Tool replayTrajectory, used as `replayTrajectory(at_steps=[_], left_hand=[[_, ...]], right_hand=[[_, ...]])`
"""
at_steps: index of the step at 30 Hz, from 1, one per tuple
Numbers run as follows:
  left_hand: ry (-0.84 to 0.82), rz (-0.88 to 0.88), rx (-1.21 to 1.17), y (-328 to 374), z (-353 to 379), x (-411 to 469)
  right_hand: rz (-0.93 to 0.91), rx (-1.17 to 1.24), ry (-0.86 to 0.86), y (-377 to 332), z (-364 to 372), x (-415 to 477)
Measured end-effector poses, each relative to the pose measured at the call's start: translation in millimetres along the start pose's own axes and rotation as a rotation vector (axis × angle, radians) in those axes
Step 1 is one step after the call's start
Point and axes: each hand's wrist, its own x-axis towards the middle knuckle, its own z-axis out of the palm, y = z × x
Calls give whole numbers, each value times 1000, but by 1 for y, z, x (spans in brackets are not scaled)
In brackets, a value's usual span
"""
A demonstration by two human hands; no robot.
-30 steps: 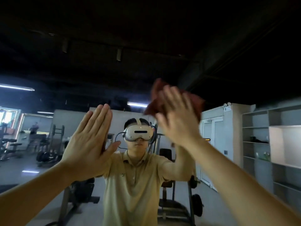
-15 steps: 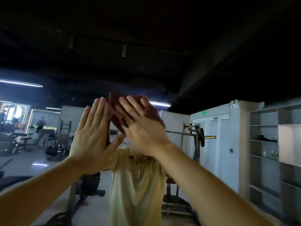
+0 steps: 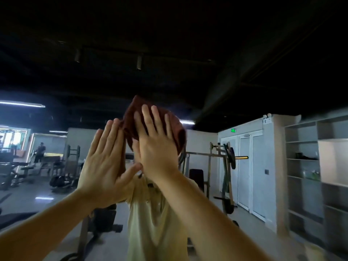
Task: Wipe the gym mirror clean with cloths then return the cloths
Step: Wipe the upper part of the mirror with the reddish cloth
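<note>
Since a second ago the right hand point(image 3: 158, 147) has dragged the cloth point(image 3: 132, 113) leftward across the mirror point(image 3: 207, 87). It went from well off to the right to just beside the left hand point(image 3: 105, 162), which has barely budged. Over the last half second it mostly crept upward a little.

So here's the relation that matters for the next stroke, at least how I read it from my end. The dark red cloth is sandwiched between the right palm and the glass. It pokes out above the fingers point(image 3: 146, 117) in a peak and trails down to the right past the little-finger side, so its bunched length runs upper-left to lower-right. Right hand is the one on it, obviously. The fingers are straight and a bit spread, flat-pressing rather than grabbing.

The left hand is also flat on the glass with its fingers straight and together and its thumb angled out toward the right wrist. Its fingertips are right up against the cloth's left edge. I honestly can't tell if there's a second cloth under that palm, since the hand hides whatever is behind it.

Pose-wise, both forearms come up from the bottom corners and converge in the middle, with the wrists cocked back. With the left hand boxing in that side, my guess is the wipe has to go back right or further up.
</note>
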Motion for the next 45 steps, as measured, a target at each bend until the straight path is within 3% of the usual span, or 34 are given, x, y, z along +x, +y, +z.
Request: replayTrajectory(at_steps=[2,4,8,12,14,17,20,21,23,26,29,31,33,36,39,40,42,45], left_hand=[[-24,-10,-8,-1,-4,-2],[-41,-26,1,0,-6,-2],[-37,-47,46,5,-3,-3],[-61,-59,63,5,-1,-2],[-67,-50,47,5,-2,-1],[-51,-44,-51,4,-8,-1],[-33,-60,-121,6,-12,-4],[-34,-62,-116,7,-13,-4],[-46,-69,-89,9,-13,-3],[-68,-74,-28,10,-9,-3],[-75,-76,2,8,-5,-3],[-68,-64,-13,7,-5,-2],[-46,-50,-74,6,-6,-2],[-24,-80,-239,4,-12,-4],[-45,-78,-258,3,-17,-4],[-61,-73,-243,2,-18,-4],[-83,-56,-214,2,-17,-5],[-79,-23,-180,0,-15,-5]], right_hand=[[-174,-29,-84,35,-8,-10],[-135,-96,-133,93,-23,-17],[367,-188,-20,191,-58,-21],[747,-114,125,135,-45,20],[655,-83,167,82,-28,33],[266,-8,113,18,-6,17],[-176,-14,-80,36,-8,-24],[-232,-48,-105,61,-12,-32],[-94,-139,-80,120,-27,-43],[464,-202,32,181,-48,-41],[823,-121,134,152,-43,-6],[754,-87,175,104,-28,8],[525,-68,173,47,-6,0],[156,0,-18,-18,9,-55],[-279,-15,-182,-2,0,-100],[-333,-46,-188,18,-5,-95],[-195,-108,-134,58,-14,-58],[247,-152,21,103,-27,25]])
